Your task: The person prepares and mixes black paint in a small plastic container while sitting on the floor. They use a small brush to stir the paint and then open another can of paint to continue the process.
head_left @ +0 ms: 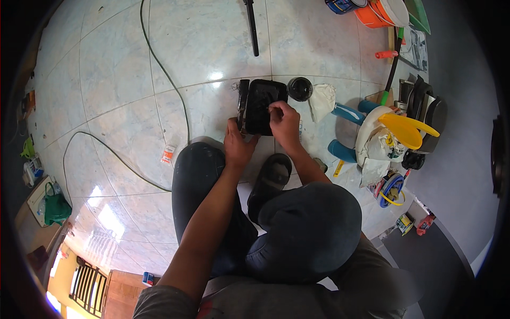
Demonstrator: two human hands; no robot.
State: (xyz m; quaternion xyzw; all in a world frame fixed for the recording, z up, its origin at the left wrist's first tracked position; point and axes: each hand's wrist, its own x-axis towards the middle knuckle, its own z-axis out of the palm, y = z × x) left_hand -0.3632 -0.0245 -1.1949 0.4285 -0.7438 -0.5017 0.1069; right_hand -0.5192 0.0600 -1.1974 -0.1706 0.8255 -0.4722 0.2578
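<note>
A black rectangular tray point(268, 82) sits on the tiled floor in front of me, its inside dark and wet-looking. My left hand point(239, 145) is at its near left corner, thumb along the near edge and fingers by the left side, gripping it. Fingers pinched, my right hand point(285, 121) reaches over the tray's right part; what they hold is too dark to make out. Along the tray's left side lies a narrow black piece point(243, 98). An open round black container point(300, 89) stands off the far right corner, with a crumpled white cloth or bag point(322, 101) beside it.
To the right stands a small stool with blue legs point(344, 151), bearing a yellow plastic piece point(402, 131) and packets. Paint buckets point(380, 13) are at the far right. A cable point(166, 72) curves over the floor at left. A black rod point(252, 32) lies ahead.
</note>
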